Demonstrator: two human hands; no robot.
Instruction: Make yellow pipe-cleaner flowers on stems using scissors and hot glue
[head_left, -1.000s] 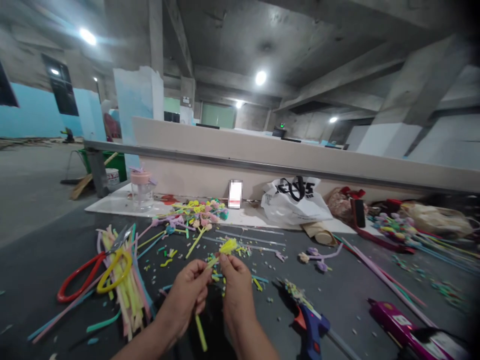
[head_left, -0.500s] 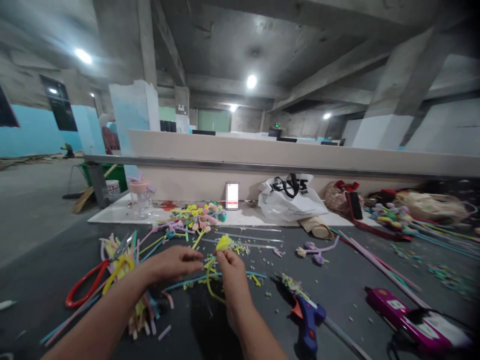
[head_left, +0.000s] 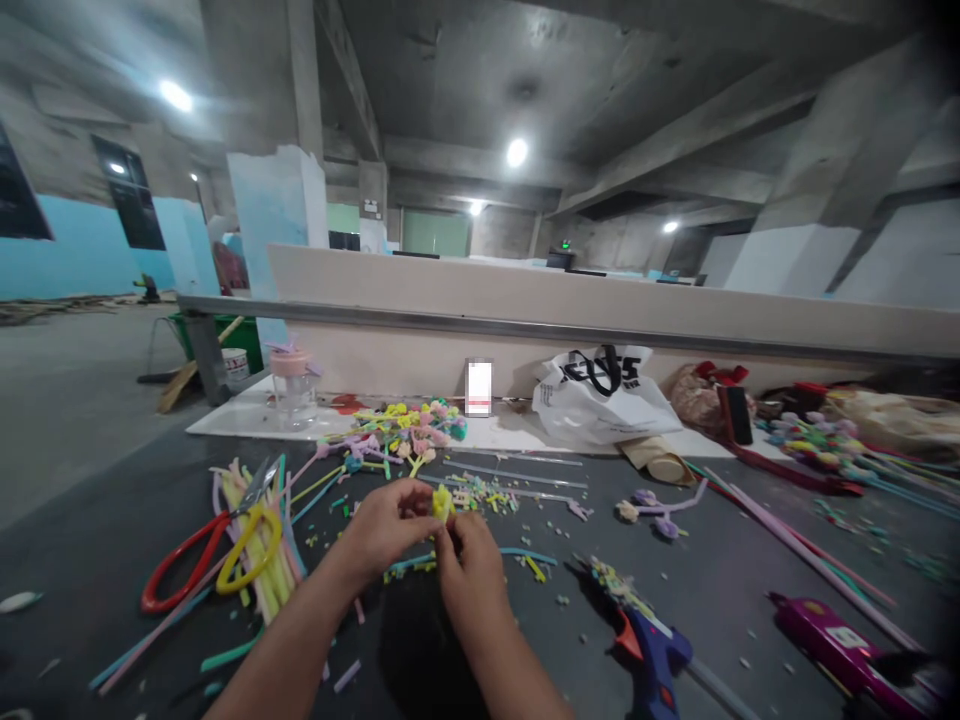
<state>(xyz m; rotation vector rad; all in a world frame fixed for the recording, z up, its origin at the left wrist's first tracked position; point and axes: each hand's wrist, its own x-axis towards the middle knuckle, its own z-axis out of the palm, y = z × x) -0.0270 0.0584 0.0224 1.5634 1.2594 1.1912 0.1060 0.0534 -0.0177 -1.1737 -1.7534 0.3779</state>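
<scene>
A small yellow pipe-cleaner flower (head_left: 441,502) sits between my two hands above the dark table. My right hand (head_left: 472,565) pinches it from below, thumb and fingers pressed together near its base. From the left, my left hand (head_left: 390,525) closes on the same flower, with thumb and forefinger at its side. The flower's stem is hidden by my fingers. Behind my hands lies a heap of pipe-cleaner flowers (head_left: 420,425) in several colours. Left of my forearm, scissors (head_left: 251,490) with red and yellow handles rest on a bundle of pipe cleaners (head_left: 262,580).
A blue glue gun (head_left: 654,655) lies at front right, near a purple tool (head_left: 832,640). At the back stand a clear cup (head_left: 294,392), a phone (head_left: 479,388) and a white bag (head_left: 600,395). Scraps (head_left: 480,497) litter the table, beside a purple flower sprig (head_left: 660,508).
My left hand has moved right and closed on the yellow flower, having been apart with fingers extended. The flower is turned more upright, and its trailing stem no longer shows. The view has shifted slightly.
</scene>
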